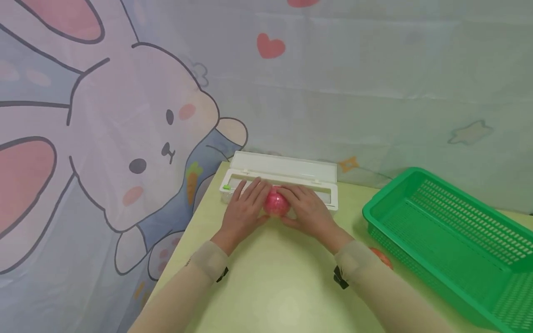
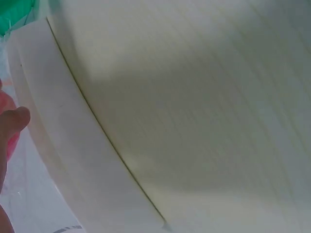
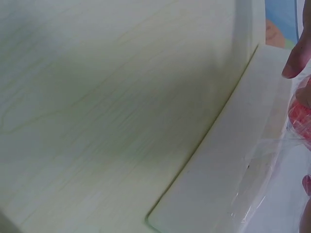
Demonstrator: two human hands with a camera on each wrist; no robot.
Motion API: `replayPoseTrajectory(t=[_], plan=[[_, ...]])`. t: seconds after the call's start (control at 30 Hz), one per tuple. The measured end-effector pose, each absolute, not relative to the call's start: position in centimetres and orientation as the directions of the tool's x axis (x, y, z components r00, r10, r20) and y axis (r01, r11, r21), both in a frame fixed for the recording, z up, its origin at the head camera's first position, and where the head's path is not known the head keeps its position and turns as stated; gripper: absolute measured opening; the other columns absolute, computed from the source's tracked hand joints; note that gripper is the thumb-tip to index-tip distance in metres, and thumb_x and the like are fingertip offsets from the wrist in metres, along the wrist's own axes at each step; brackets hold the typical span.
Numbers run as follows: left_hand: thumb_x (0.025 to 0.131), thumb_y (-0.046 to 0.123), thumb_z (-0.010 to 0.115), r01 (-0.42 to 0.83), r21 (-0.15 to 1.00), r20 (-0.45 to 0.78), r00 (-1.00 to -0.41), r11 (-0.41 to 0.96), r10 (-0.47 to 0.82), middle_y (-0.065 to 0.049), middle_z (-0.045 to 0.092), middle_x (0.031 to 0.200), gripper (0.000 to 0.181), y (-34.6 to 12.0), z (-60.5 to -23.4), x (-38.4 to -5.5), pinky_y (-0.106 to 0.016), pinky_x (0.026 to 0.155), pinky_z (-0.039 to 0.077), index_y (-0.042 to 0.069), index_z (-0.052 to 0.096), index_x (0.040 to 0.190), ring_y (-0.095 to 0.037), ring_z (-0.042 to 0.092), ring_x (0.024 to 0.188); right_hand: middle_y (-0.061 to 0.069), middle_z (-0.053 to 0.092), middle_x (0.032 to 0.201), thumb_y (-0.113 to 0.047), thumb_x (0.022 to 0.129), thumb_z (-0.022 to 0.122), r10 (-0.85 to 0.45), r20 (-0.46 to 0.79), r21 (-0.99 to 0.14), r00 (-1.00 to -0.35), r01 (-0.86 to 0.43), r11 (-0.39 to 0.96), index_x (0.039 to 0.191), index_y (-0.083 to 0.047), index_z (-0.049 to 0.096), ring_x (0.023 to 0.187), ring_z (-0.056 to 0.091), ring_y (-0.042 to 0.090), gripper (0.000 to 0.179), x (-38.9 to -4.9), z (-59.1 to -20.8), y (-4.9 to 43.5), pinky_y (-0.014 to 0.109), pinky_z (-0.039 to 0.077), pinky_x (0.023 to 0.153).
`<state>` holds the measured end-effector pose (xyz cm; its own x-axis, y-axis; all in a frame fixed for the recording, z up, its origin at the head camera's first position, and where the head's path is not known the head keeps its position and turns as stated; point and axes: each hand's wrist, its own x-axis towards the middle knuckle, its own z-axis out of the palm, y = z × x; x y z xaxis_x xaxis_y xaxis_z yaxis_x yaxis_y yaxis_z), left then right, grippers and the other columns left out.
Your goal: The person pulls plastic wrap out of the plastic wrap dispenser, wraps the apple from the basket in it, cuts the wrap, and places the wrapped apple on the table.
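In the head view a shiny, round pinkish-red thing (image 1: pixel 276 204) sits between both hands, in front of a long white dispenser box (image 1: pixel 334 196). My left hand (image 1: pixel 244 210) holds its left side, fingers reaching forward over the box. On the opposite side, my right hand (image 1: pixel 309 210) grips it with fingers bent over the top. Clear plastic film (image 3: pixel 272 145) lies around the red thing and over the box front in the right wrist view. The left wrist view catches the left thumb (image 2: pixel 17 118) against the red surface. The box's lid (image 1: pixel 287 166) stands raised behind.
A green slider (image 1: pixel 226 187) is at the box's left end. To the right stands a green plastic basket (image 1: pixel 420 282), with another red rounded thing (image 1: pixel 382 256) beside it, partly behind the right sleeve. A printed rabbit cloth (image 1: pixel 354 83) hangs behind the pale yellow-green table (image 1: pixel 279 286).
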<state>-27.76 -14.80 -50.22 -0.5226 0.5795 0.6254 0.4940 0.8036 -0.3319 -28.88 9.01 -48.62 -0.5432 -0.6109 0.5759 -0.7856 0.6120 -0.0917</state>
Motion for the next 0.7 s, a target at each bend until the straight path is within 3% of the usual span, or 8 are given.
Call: replayPoseTrajectory(t=[0.37,0.7], plan=[[0.075,0.042,0.098,0.477,-0.354,0.668,-0.474,0.805,0.574,-0.005,0.067,0.141,0.085,-14.4,-50.6,-28.7,-0.053,0.117,0.045,0.01,0.059,0.144,-0.028,0.059,0.137,0.017,0.065,0.137,-0.025,0.077,0.097,-0.629,0.569,-0.084,-0.529,-0.799,0.595,0.142,-0.003,0.058,0.123,0.064,0.035,0.078,-29.0,-48.1,9.3,0.052,0.055,0.107],[0.077,0.04,0.097,0.528,-0.313,0.625,-0.511,0.789,0.59,-0.006,0.072,0.134,0.077,-14.4,-48.9,-28.6,-0.053,0.121,0.04,0.01,0.063,0.138,-0.029,0.061,0.134,0.016,0.061,0.144,-0.029,0.081,0.095,-0.634,0.499,-0.105,-0.591,-0.767,0.633,0.15,-0.006,0.053,0.129,0.061,0.036,0.084,-28.7,-47.2,9.6,0.054,0.052,0.111]])
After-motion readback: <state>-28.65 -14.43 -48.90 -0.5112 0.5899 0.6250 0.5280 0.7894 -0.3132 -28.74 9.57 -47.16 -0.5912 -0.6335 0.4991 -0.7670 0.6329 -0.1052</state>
